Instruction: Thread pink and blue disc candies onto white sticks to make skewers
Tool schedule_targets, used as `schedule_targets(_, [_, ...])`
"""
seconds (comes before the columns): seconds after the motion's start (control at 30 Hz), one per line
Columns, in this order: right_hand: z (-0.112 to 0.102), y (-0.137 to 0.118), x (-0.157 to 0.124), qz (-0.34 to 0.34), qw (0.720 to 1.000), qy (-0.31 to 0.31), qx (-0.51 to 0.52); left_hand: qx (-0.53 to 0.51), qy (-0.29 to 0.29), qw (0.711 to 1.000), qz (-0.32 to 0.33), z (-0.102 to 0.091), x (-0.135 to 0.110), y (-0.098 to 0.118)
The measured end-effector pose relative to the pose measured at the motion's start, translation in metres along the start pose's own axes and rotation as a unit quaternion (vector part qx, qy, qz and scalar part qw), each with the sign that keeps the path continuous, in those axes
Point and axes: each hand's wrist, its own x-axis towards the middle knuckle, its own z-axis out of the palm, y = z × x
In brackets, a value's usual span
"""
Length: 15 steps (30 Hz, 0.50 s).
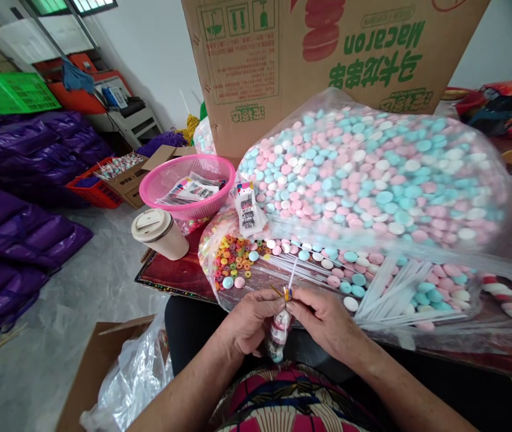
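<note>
A wrapped candy skewer point(279, 330) hangs just off the table's front edge, its candies below and its white stick pointing up. My left hand point(256, 318) is closed around the wrapper near its neck. At the neck sits a gold twist tie point(287, 293), pinched by the fingers of my right hand point(321, 315). Beyond my hands lie loose pink, blue and white candies point(358, 279), a bundle of white sticks point(377, 297) and small ring-shaped candies point(233, 255). The fingers partly hide the wrapper.
A large clear bag of candies point(373, 174) fills the table's middle, before a tall cardboard box point(260, 66). To the left stand a pink basket point(170, 207) holding printed packets and a lidded cup point(166, 240). An open carton point(80, 372) with plastic lies below left; purple sacks point(13, 240) are beyond.
</note>
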Motion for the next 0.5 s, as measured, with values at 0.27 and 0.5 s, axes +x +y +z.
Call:
schedule_targets(0.27, [-0.025,-0.006,0.012,-0.042,0.986,-0.140,0.077,-0.096,-0.063,0.993,0.002,0.008,0.000,0.009])
schedule_targets(0.5, [0.008,0.004,0.009,-0.177,0.931,0.197,-0.252,-0.145,0.156,0.964,0.158,0.030,0.014,0.005])
